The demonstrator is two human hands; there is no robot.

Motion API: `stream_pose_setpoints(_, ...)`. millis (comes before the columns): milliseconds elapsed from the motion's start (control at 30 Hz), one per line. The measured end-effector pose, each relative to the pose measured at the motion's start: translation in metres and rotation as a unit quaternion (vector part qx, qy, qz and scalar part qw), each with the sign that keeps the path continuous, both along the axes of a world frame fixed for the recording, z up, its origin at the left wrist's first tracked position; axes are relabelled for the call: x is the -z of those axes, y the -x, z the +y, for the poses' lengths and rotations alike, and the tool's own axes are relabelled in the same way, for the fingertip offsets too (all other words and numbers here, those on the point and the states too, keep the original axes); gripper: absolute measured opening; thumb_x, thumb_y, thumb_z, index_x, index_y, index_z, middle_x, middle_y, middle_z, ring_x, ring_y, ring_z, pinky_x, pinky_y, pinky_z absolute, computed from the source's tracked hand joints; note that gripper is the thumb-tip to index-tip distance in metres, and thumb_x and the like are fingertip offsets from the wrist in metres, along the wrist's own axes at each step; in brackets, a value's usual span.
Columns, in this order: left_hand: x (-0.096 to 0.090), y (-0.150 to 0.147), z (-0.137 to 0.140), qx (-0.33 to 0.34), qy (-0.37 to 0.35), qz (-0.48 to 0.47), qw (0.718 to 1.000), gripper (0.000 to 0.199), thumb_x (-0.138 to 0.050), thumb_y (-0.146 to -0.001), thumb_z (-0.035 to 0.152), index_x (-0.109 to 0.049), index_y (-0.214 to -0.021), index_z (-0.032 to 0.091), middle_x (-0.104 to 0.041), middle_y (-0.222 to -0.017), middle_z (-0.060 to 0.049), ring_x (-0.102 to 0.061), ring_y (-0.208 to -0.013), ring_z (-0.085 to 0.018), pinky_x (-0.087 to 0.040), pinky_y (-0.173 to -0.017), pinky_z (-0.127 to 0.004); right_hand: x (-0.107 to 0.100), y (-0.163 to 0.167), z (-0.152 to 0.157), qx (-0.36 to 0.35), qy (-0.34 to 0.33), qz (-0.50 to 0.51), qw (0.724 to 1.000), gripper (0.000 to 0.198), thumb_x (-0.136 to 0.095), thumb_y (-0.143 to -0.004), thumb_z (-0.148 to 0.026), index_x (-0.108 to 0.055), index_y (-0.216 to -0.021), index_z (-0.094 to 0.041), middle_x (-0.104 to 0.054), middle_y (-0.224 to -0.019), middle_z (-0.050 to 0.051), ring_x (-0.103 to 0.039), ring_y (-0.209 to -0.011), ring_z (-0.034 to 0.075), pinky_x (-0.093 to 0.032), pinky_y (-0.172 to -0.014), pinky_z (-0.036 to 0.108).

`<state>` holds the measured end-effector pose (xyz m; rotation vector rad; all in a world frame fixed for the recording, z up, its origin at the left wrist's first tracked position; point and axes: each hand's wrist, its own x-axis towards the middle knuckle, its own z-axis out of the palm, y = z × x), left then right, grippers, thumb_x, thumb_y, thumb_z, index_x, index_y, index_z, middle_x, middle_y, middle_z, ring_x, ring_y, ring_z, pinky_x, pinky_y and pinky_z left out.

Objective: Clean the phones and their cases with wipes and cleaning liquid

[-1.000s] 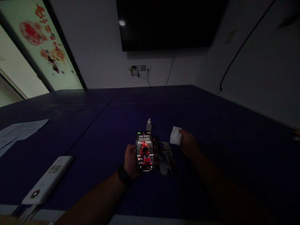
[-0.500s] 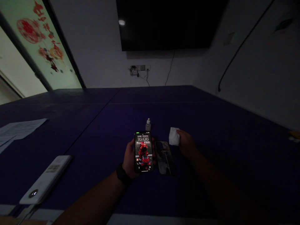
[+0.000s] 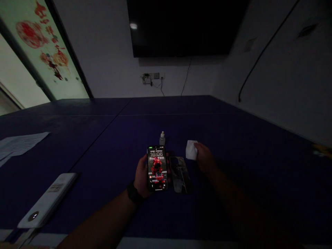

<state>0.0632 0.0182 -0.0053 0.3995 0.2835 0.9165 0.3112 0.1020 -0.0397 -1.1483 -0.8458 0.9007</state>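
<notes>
A smartphone (image 3: 157,168) with its lock screen lit, reading 16:06, rests in my left hand (image 3: 141,178), whose fingers wrap round both edges. My right hand (image 3: 205,159) pinches a folded white tissue (image 3: 191,150) to the right of the phone, apart from it. Between the two hands a phone case (image 3: 181,174) with a dark, marbled pattern lies flat on the table. Just beyond the phone's top edge stands a small clear dropper bottle (image 3: 162,139) with a white cap. The room is dim and my right fingertips are partly hidden.
The dark blue table (image 3: 103,145) reaches to the wall. At the left lie a long white device (image 3: 49,199) with a cable and some printed papers (image 3: 22,145). A large black screen (image 3: 181,27) hangs above wall sockets (image 3: 156,75).
The view has shifted slightly, so most things sit a little further left. Both hands keep their hold on the phone and the tissue.
</notes>
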Motion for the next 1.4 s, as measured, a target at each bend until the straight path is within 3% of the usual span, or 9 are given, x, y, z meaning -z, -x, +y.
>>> stream_pose_setpoints(367, -0.003, -0.004, -0.005, 0.012, -0.020, 0.003, 1.000, 0.066, -0.036, -0.098, 0.058, -0.065, -0.129, 0.008, -0.073, -0.105, -0.012, -0.070, -0.082, -0.026, -0.056, -0.071, -0.042, -0.019, 0.014, -0.011, 0.028, -0.025, -0.008, 0.999, 0.047, -0.079, -0.062, -0.059, -0.066, -0.085, -0.020, -0.069, -0.074, 0.001, -0.062, -0.064, 0.018, -0.048, -0.057, 0.029)
stream_pose_setpoints(567, 0.004, -0.012, -0.013, 0.023, -0.013, 0.014, 1.000, 0.066, -0.037, -0.098, 0.061, -0.066, -0.127, 0.009, -0.075, -0.105, -0.014, -0.071, -0.083, -0.027, -0.056, -0.073, -0.041, -0.051, 0.043, -0.044, 0.001, -0.095, -0.100, 0.990, 0.026, -0.078, -0.075, -0.042, -0.071, -0.090, -0.022, -0.070, -0.083, 0.002, -0.064, -0.074, 0.018, -0.051, -0.067, 0.030)
stream_pose_setpoints(633, 0.006, -0.014, -0.018, 0.037, -0.017, 0.019, 0.999, 0.068, -0.036, -0.098, 0.064, -0.068, -0.122, 0.009, -0.076, -0.099, -0.015, -0.072, -0.081, -0.027, -0.056, -0.074, -0.041, -0.060, 0.057, -0.059, -0.039, -0.192, -0.270, 0.943, 0.014, -0.070, -0.084, -0.033, -0.072, -0.093, -0.023, -0.069, -0.091, 0.004, -0.065, -0.083, 0.020, -0.053, -0.075, 0.032)
stream_pose_setpoints(733, 0.009, -0.017, -0.022, 0.057, -0.018, 0.031, 0.998, 0.068, -0.037, -0.097, 0.067, -0.072, -0.114, 0.010, -0.077, -0.092, -0.016, -0.073, -0.078, -0.027, -0.056, -0.076, -0.041, -0.065, 0.071, -0.074, -0.094, -0.259, -0.401, 0.873, 0.014, -0.061, -0.094, -0.027, -0.071, -0.102, -0.023, -0.068, -0.093, 0.005, -0.066, -0.084, 0.019, -0.054, -0.076, 0.031)
stream_pose_setpoints(933, 0.017, -0.019, -0.021, 0.049, 0.010, 0.027, 0.998, 0.069, -0.039, -0.096, 0.068, -0.073, -0.109, 0.009, -0.077, -0.091, -0.017, -0.074, -0.078, -0.027, -0.057, -0.074, -0.041, -0.066, 0.072, -0.070, -0.157, -0.326, -0.520, 0.774, 0.017, -0.057, -0.101, -0.026, -0.071, -0.107, -0.019, -0.070, -0.097, 0.009, -0.067, -0.093, 0.022, -0.056, -0.084, 0.036)
stream_pose_setpoints(1100, 0.016, -0.018, -0.016, 0.024, 0.045, 0.014, 0.999, 0.059, -0.046, -0.095, 0.063, -0.073, -0.100, 0.011, -0.076, -0.086, -0.013, -0.073, -0.078, -0.025, -0.057, -0.072, -0.038, -0.071, 0.078, -0.075, -0.168, -0.347, -0.574, 0.722, 0.025, -0.047, -0.104, -0.020, -0.072, -0.108, -0.018, -0.071, -0.094, 0.009, -0.066, -0.089, 0.021, -0.055, -0.080, 0.034)
stream_pose_setpoints(1267, 0.006, -0.013, -0.014, -0.008, 0.033, 0.011, 0.999, 0.047, -0.052, -0.097, 0.051, -0.074, -0.098, 0.009, -0.074, -0.078, -0.009, -0.071, -0.074, -0.020, -0.052, -0.073, -0.028, -0.073, 0.084, -0.102, -0.369, -0.381, -0.612, 0.587, 0.019, -0.054, -0.102, -0.020, -0.073, -0.097, -0.021, -0.073, -0.091, 0.003, -0.067, -0.085, 0.015, -0.053, -0.079, 0.026)
stream_pose_setpoints(1333, 0.007, -0.014, -0.015, 0.007, 0.025, 0.026, 0.999, 0.052, -0.048, -0.098, 0.054, -0.075, -0.099, 0.009, -0.075, -0.079, -0.010, -0.072, -0.077, -0.023, -0.053, -0.073, -0.031, -0.074, 0.081, -0.102, -0.386, -0.383, -0.601, 0.586, 0.019, -0.054, -0.103, -0.021, -0.073, -0.099, -0.020, -0.074, -0.092, 0.002, -0.068, -0.085, 0.014, -0.053, -0.079, 0.026)
stream_pose_setpoints(1400, 0.010, -0.016, -0.018, 0.039, 0.020, 0.034, 0.998, 0.059, -0.045, -0.097, 0.061, -0.074, -0.101, 0.010, -0.076, -0.082, -0.012, -0.073, -0.078, -0.025, -0.055, -0.073, -0.034, -0.076, 0.076, -0.092, -0.325, -0.368, -0.585, 0.646, 0.023, -0.050, -0.105, -0.023, -0.072, -0.106, -0.019, -0.075, -0.098, 0.005, -0.069, -0.089, 0.016, -0.053, -0.080, 0.027)
